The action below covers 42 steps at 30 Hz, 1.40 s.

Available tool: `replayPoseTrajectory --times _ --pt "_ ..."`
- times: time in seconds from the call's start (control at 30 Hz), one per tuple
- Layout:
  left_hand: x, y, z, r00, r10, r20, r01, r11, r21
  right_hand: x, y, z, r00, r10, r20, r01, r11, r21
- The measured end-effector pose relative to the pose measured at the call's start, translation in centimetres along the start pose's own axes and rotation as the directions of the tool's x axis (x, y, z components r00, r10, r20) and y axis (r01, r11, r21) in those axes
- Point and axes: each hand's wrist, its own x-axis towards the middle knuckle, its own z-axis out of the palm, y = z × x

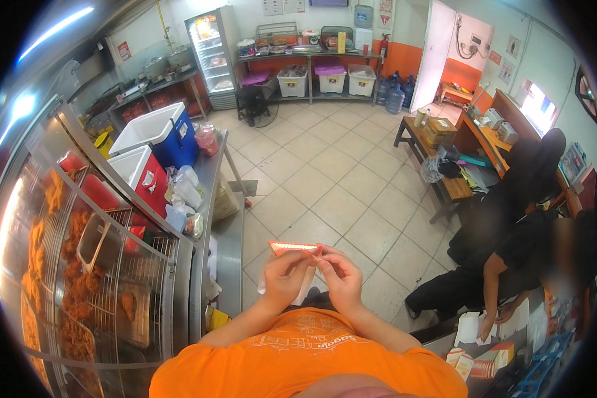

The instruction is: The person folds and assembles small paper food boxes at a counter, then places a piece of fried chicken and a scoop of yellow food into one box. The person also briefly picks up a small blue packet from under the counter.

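In front of my chest I hold a small red-and-white paper packet [292, 247], its bright zigzag-edged strip facing up. My left hand [284, 275] grips it from the left with curled fingers. On the other side, my right hand [341, 275] pinches the packet's right end between thumb and fingertips. Both hands nearly meet at the middle. A pale, whitish part hangs below the fingers; I cannot tell if it belongs to the packet. The palms hide much of what is held.
A glass warmer with fried chicken [76, 265] stands at my left, beside a steel table [209, 172] bearing a blue cooler [172, 136] and a red cooler [154, 189]. At right, a co-worker's hands [494, 318] handle white boxes near red-and-white cartons [494, 361]. A wooden bench [454, 189] stands farther back.
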Motion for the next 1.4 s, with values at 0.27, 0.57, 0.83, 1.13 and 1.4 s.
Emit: replayPoseTrajectory --times 0.27,0.57,0.83,1.13,1.4 --pt "-0.1 0.4 -1.1 0.993 -0.032 0.112 0.044 0.993 -0.106 -0.1 -0.8 -0.9 0.995 -0.055 0.079 0.068 0.984 -0.167" --pt "-1.2 1.1 0.9 0.998 -0.040 0.056 0.052 0.971 -0.231 -1.7 -1.3 1.5 0.923 -0.351 0.160 0.379 0.750 -0.542" --pt "0.5 -0.4 -1.4 0.967 -0.242 0.080 0.255 0.896 -0.364 -0.7 -0.2 0.6 0.885 -0.353 0.303 0.465 0.679 -0.568" --pt "0.2 1.2 -0.2 0.868 -0.462 0.181 0.495 0.829 -0.262 -0.3 1.8 -0.1 0.988 0.148 -0.042 -0.153 0.973 -0.170" --pt "0.0 2.5 -2.7 0.996 0.069 0.050 -0.080 0.962 0.259 0.4 1.7 -2.7 0.936 -0.251 -0.245 0.141 0.909 -0.393"
